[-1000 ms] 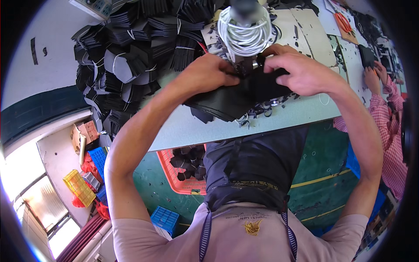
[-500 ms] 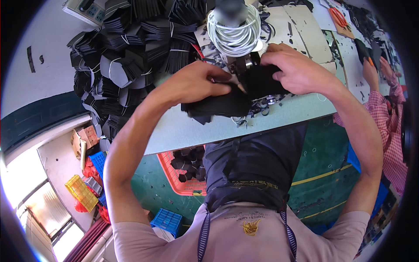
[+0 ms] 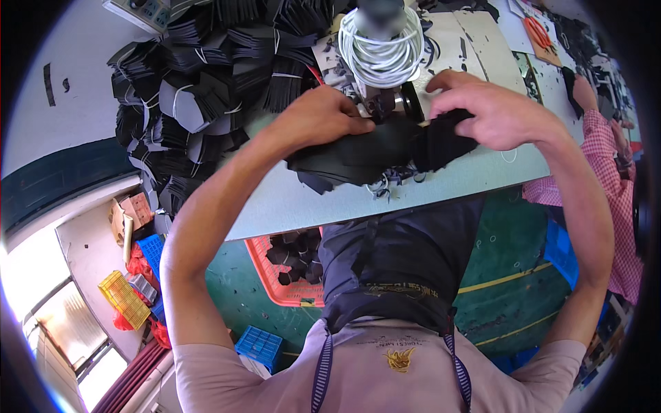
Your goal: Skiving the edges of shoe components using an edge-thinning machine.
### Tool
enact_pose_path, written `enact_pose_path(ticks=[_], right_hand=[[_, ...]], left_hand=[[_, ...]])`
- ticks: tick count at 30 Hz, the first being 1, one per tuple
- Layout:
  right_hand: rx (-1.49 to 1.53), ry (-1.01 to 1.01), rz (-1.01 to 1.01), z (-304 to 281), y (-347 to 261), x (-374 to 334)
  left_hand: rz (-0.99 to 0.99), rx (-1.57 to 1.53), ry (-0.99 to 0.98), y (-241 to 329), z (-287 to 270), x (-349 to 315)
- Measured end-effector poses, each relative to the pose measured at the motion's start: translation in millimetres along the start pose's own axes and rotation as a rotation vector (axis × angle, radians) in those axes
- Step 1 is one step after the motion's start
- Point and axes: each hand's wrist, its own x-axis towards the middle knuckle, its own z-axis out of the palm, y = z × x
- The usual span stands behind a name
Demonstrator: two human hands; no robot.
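A black stack (image 3: 358, 151) and a smaller black batch (image 3: 446, 144) are sitting in separate grips

The left hand (image 3: 329, 113) is gripping the stack's upper edge, while the right hand (image 3: 494, 113) is pinching the batch between thumb and fingers. Both lots are lying over the desk (image 3: 337, 206), just in front of a machine (image 3: 394, 102) with shiny metal parts, near a coil of white cable (image 3: 382, 51). The thin layers are looking light and matt, probably soft but springy; they are likely bending under a hard squeeze and slipping out of line rather than breaking. Upper edges and outer corners are offering the best hold, a broad pinch keeping the layers together.

The desk is showing a pale, smooth front strip, with dark scraps lying beyond and tied black bundles (image 3: 189, 103) piling up at the left. Below, the green floor (image 3: 506, 258) is carrying an orange basket (image 3: 261, 272) of dark pieces and a blue crate (image 3: 259, 345). At the far right, a co-worker in a checked sleeve (image 3: 599, 148) is reaching across another work surface
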Motion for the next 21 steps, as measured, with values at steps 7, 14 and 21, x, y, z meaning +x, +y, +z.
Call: enact_pose_path(ticks=[7,14,21], right_hand=[[0.082,0.062,0.38,12,-16,18],[0.005,-0.013,0.02,5,4,8],[0.081,-0.012,0.414,-1,-19,9]], left_hand=[[0.07,-0.141,0.017,-18,3,-10],[-0.063,0.008,0.067,9,5,1],[0.041,-0.061,0.062,-1,2,-14]])
